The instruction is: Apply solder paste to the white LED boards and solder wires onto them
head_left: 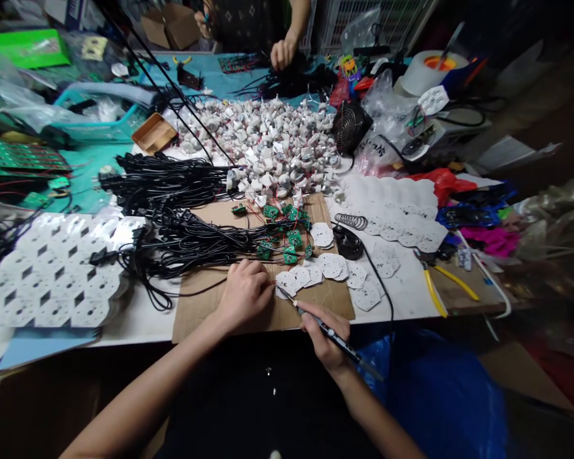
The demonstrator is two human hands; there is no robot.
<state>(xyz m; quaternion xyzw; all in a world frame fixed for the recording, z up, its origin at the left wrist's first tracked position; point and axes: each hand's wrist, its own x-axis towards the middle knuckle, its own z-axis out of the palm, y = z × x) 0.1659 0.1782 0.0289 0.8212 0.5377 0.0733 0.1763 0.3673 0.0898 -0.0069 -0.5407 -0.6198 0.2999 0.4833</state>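
Observation:
My right hand grips a soldering iron like a pen, its tip pointing up and left at a row of white boards on a brown cardboard sheet. Close to that tip, my left hand is closed on the end of a black cable; the fingers hide the end itself. Just beyond lie small green circuit boards with red wires. The bundle of black cables stretches from them to the left.
A heap of small white parts fills the middle. White panel sheets lie left, others right. Yellow-handled pliers, a soldering iron stand and a black fan are at right. Across the table, a co-worker's hand handles black cables.

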